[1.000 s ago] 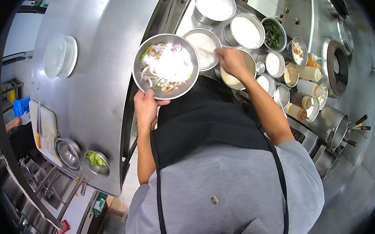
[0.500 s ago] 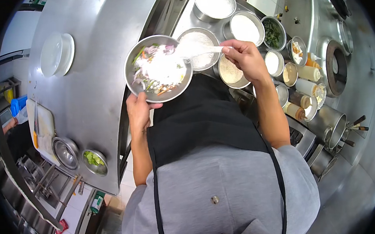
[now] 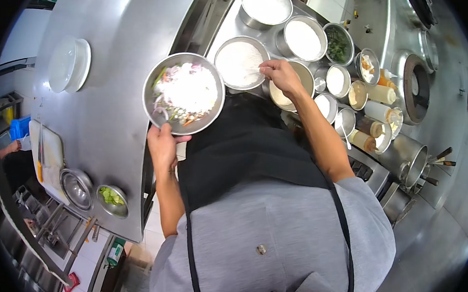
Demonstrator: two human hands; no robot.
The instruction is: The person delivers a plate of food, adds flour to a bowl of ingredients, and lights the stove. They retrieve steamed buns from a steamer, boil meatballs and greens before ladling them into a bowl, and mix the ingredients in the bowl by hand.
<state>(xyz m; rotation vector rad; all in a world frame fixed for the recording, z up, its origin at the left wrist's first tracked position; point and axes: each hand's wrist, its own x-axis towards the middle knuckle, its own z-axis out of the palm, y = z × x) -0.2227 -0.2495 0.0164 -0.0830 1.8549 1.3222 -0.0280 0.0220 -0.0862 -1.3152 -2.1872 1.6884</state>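
Observation:
My left hand [image 3: 162, 149] grips the near rim of a metal bowl [image 3: 148, 109], thumb at the edge. In the bowl lie chopped vegetables [image 3: 163, 99], with purple onion, green and orange bits, under a heap of white powder [image 3: 192, 89]. My right hand [image 3: 282, 76] pinches the handle of a white spoon [image 3: 257, 70] over a round metal container of white powder [image 3: 237, 60]. The spoon's head is hard to make out against the powder. Just below that hand is a container of beige powder [image 3: 279, 97].
More containers of white powder [image 3: 303, 38] and one of green leaves [image 3: 337, 45] stand to the right, near several squeeze bottles [image 3: 380, 93] and a burner [image 3: 415, 83]. On the left counter are white dishes [image 3: 70, 65], a cutting board [image 3: 52, 153] and a bowl of lettuce [image 3: 111, 197]. Another person's hand [image 3: 10, 149] shows far left.
My right hand has moved the spoon from over the vegetable bowl down and left to the white powder container. The bowl in my left hand has shifted left and slightly down.

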